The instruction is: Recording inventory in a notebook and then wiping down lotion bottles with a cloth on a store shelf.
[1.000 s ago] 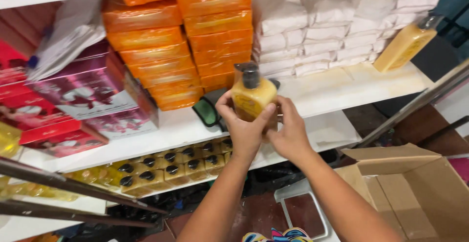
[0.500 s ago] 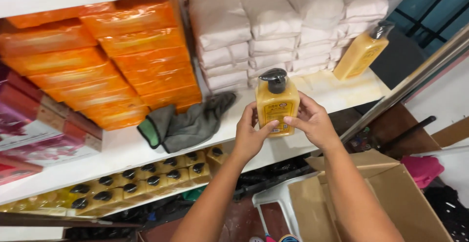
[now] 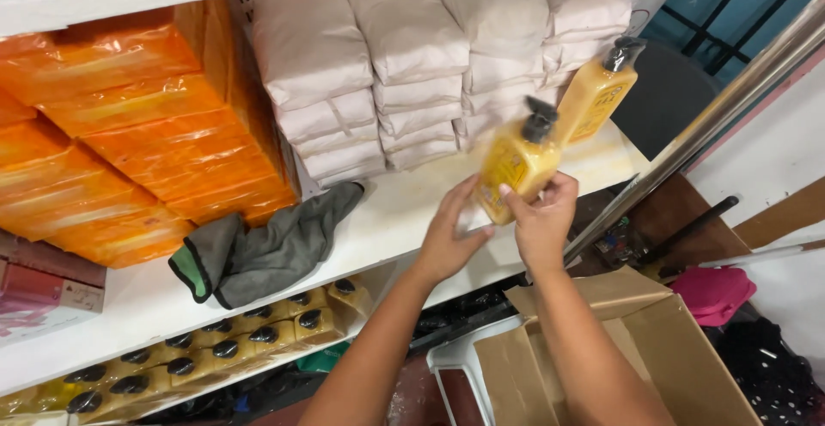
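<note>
1. A yellow pump bottle point(image 3: 516, 164) with a black pump head is held in both hands right of the frame's centre, tilted with its top toward the upper right and blurred.
2. The right hand point(image 3: 543, 224) is wrapped around the bottle's lower part, its fingers curled closed on the side and the thumb laid across the front.
3. The left hand point(image 3: 447, 235) is set against the bottle's lower left edge; its fingers are only partly curled, the fingertips touching the bottle, and how firmly it is gripped cannot be told.
4. The held bottle is seen above the front edge of a white shelf point(image 3: 404, 211), near its right end.
5. A second yellow pump bottle point(image 3: 599, 92) is stood on that shelf in the upper right, just behind the held one and leaning against the stacked packs.
6. Stacks of pale wrapped packs point(image 3: 387, 65) are piled at the back of the shelf, across the upper middle.
7. Orange wrapped packs point(image 3: 146, 142) are stacked in the upper left.
8. A grey cloth with a green edge point(image 3: 258, 254) is laid crumpled on the shelf, left of centre, just beside the orange stack.
9. A row of small yellow bottles with black caps point(image 3: 215, 349) is lined up on the lower shelf, in the lower left.
10. An open cardboard box point(image 3: 653, 349) is seen in the lower right, beneath the forearms.
</note>
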